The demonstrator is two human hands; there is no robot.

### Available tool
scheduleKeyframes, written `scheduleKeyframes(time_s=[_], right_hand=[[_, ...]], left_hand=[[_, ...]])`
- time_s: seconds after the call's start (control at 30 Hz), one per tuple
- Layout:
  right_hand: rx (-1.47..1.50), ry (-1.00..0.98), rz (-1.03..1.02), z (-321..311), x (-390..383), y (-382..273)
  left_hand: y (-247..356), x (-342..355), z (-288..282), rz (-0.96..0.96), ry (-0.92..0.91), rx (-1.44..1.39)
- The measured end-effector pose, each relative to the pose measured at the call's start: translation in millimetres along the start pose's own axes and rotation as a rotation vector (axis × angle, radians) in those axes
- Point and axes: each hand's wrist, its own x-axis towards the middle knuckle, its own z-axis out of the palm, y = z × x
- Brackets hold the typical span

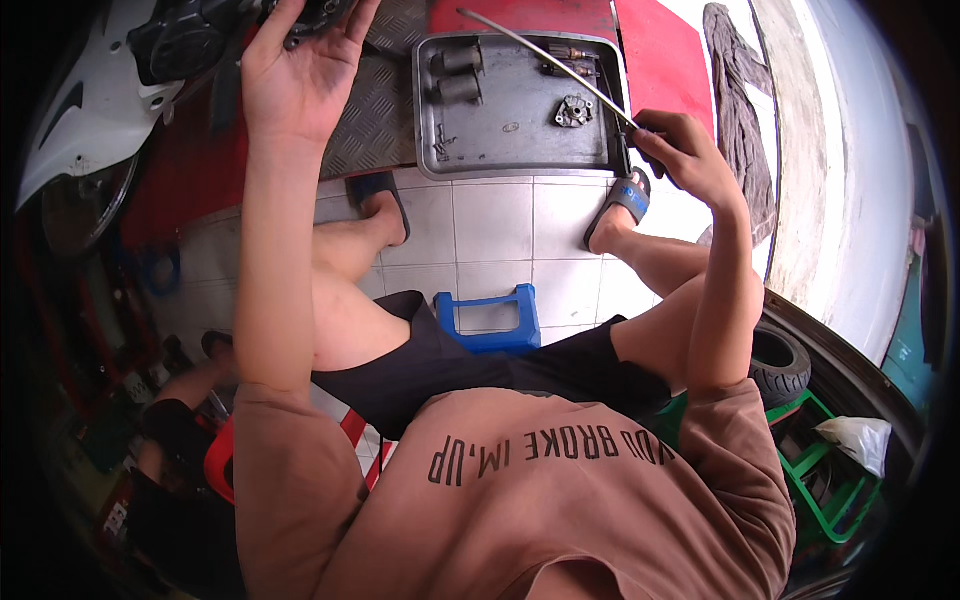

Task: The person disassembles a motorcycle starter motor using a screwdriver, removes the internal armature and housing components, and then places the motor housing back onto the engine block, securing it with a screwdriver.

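Observation:
My left hand [303, 85] reaches up to the dark engine part of a motorbike [185, 40] at the upper left. Its palm shows and its fingers are spread; the fingertips run out of the picture, so contact with the engine cannot be made out. Closed round the near end of a long thin metal rod-like tool [545, 62] is my right hand [685, 150], at the right edge of a metal tray [515, 162]. The rod slants up and left over the tray; its gripped end is hidden. A small round metal part [574, 111] and two grey cylindrical pieces [460, 75] lie in the tray.
Several small bolts [444, 148] lie in the tray too. A blue plastic stool [490, 340] stands between my legs. Dark cloth [735, 110] lies at the right, with a tyre [780, 365] and green crate [850, 500] lower down. Another person [180, 420] sits at the lower left.

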Motion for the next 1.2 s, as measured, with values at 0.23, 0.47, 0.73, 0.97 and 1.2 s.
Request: scheduleKeyframes(time_s=[0.23,0.47,0.73,0.97,1.2], right_hand=[[-0.695,-0.062,0.304,68.1,14.6,61.2],[-0.71,-0.06,0.329,88.6,25.9,92.6],[-0.713,-0.1,0.339,88.5,30.9,88.4],[-0.722,-0.104,0.369,87.4,30.8,88.6],[-0.696,-0.14,0.388,87.7,32.2,90.2]], left_hand=[[1.5,1.2,-3.8,-0.006,0.006,-0.08],[-0.5,-2.3,3.9,-0.033,-0.008,0.111],[1.2,-2.2,2.3,-0.073,-0.015,0.104],[0.7,-4.5,1.8,-0.073,0.012,0.117],[-1.2,-5.1,3.8,-0.075,0.03,0.119]])
